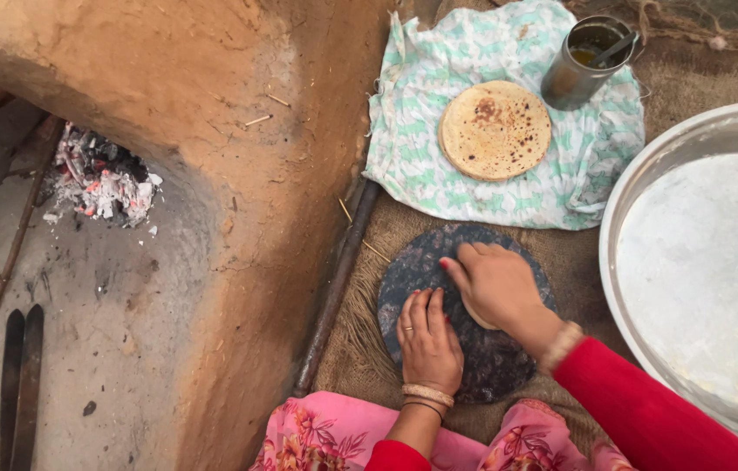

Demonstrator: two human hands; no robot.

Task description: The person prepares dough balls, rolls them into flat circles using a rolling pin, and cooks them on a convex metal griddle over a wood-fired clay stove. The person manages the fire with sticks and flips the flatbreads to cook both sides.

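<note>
A round dark rolling board [413, 262] lies on burlap in front of me. My left hand [428, 342] rests flat on its near left part, fingers together, a ring on one finger. My right hand [495, 283] presses palm down on a small pale piece of dough [474, 316], which shows only at the hand's lower edge. A stack of cooked flatbreads [495, 129] sits on a white and green patterned cloth [421, 148] beyond the board.
A metal cup [571, 78] with a spoon stands on the cloth. A large steel tray [700, 270] dusted with flour is on the right. A clay stove [238, 174] with ash and embers [103, 181] is on the left; metal tongs [20, 384] lie on the floor.
</note>
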